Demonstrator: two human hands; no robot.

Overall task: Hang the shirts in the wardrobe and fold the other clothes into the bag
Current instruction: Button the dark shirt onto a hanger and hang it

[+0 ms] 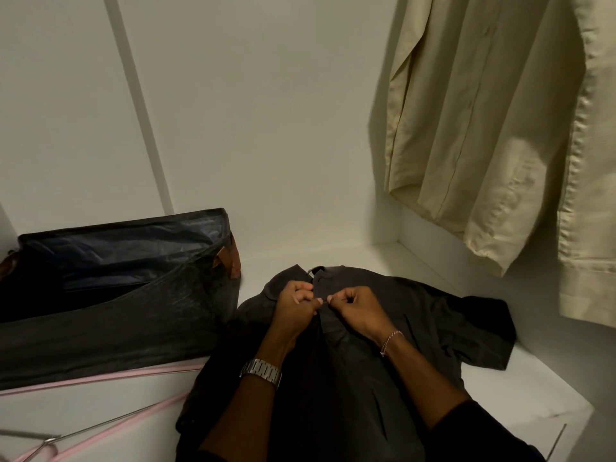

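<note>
Beside the open bag point(110, 295), both hands' point(295, 300) point(355, 306) grip pinches the dark shirt point(416, 315) placket.

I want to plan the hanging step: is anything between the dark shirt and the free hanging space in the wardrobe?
Nothing visible: the space above the dark shirt is open, and the cream shirt hangs to its right.

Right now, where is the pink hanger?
In the head view, the pink hanger lies at lower left on the white shelf, in front of the dark bag, left of the dark shirt.
</note>
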